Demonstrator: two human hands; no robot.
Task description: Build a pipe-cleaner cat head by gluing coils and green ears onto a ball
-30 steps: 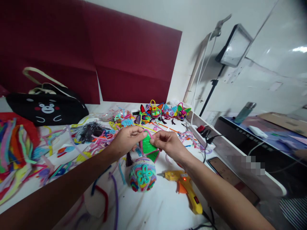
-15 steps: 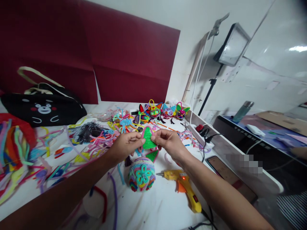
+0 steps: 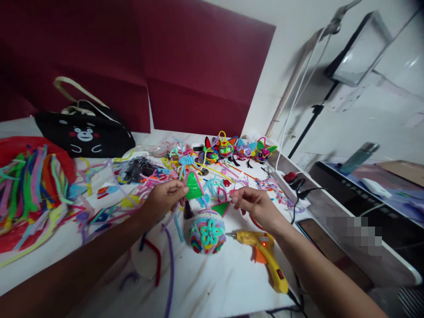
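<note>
My left hand point(image 3: 168, 195) pinches a green pipe-cleaner ear point(image 3: 194, 185) with a pink border by its lower left edge, above the table. To the right, apart from the ear, is my right hand point(image 3: 253, 204), thumb and fingertips drawn together; whether anything tiny is between them I cannot make out. Below and between the hands sits a ball point(image 3: 200, 225) wrapped in multicoloured pipe cleaners, with a turquoise flower point(image 3: 210, 232) on its front. A second green ear point(image 3: 220, 208) rises from the ball's top right. A yellow glue gun point(image 3: 258, 239) lies beside the ball, its red light lit.
Loose pipe cleaners point(image 3: 172, 265) cover the left and middle table. A red bag point(image 3: 62, 154) of them lies far left, near a black bag point(image 3: 86, 137). Finished animal-faced balls point(image 3: 225, 148) stand at the back. A phone point(image 3: 326, 247) and power cables point(image 3: 303, 192) are on the right.
My right hand has let go of the green ear and moved right, while my left hand keeps hold of it. The camera view has turned left, so the scene sits further right.
</note>
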